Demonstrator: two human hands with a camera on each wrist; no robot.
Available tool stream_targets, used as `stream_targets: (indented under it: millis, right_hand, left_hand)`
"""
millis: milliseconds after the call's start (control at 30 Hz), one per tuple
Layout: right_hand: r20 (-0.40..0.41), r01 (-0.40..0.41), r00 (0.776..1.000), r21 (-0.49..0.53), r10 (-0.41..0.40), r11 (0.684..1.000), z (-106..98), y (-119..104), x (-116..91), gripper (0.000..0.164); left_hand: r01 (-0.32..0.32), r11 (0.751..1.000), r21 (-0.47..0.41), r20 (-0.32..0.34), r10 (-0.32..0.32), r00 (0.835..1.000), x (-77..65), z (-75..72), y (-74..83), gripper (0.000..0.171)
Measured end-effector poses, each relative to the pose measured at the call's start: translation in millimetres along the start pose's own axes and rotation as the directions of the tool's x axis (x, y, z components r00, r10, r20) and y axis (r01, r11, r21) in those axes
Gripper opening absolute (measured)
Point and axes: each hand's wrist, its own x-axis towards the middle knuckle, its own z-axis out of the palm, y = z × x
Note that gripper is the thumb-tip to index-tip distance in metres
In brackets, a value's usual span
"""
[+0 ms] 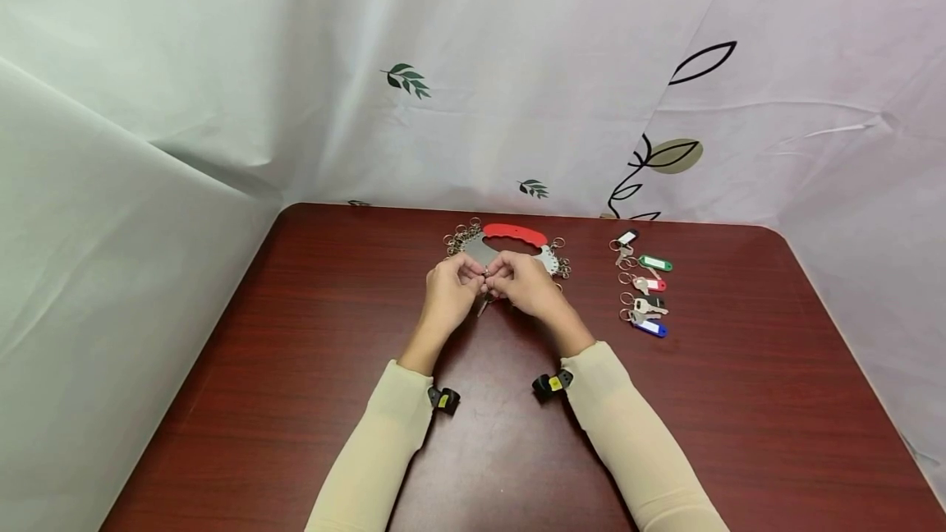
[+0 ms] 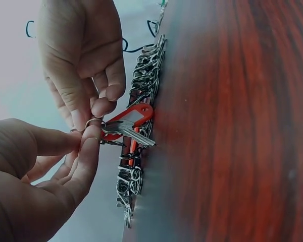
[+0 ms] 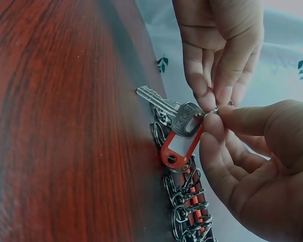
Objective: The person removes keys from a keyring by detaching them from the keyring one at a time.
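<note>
In the head view, my left hand [image 1: 447, 295] and right hand [image 1: 528, 284] meet fingertip to fingertip above the table. Both pinch a small metal key ring [image 2: 94, 121], partly covered by the fingers. From that ring hang a silver toothed key [image 3: 186, 119] and a red tag [image 3: 176, 158] with a white label. Just beyond the hands lies a metal key holder [image 1: 479, 250] with a red handle [image 1: 515, 234]. Clusters of rings and clips [image 1: 458, 238] line its edges, and the hands hide its near part.
To the right, several keys with coloured tags lie in a column, among them a green tag [image 1: 655, 263] and a blue tag [image 1: 651, 327]. They rest on a dark red wooden table [image 1: 746, 401]. A white patterned curtain [image 1: 473, 130] rises behind the table's far edge.
</note>
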Motion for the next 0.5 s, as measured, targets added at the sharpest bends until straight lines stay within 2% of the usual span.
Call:
stream_targets:
  millis: [333, 500]
  right_hand:
    - [-0.025, 0.067, 0.997, -0.048, -0.068, 0.997, -0.6, 3.9, 2.3, 0.006]
    - [-0.040, 0.070, 0.997, -0.058, -0.072, 0.996, -0.5, 2.9, 2.0, 0.005]
  left_hand:
    - [-0.013, 1.000, -0.005, -0.010, 0.013, 1.000, 0.2, -0.3, -0.5, 0.009]
    - [-0.005, 1.000, 0.005, -0.026, 0.005, 1.000, -0.2, -1.4, 0.2, 0.009]
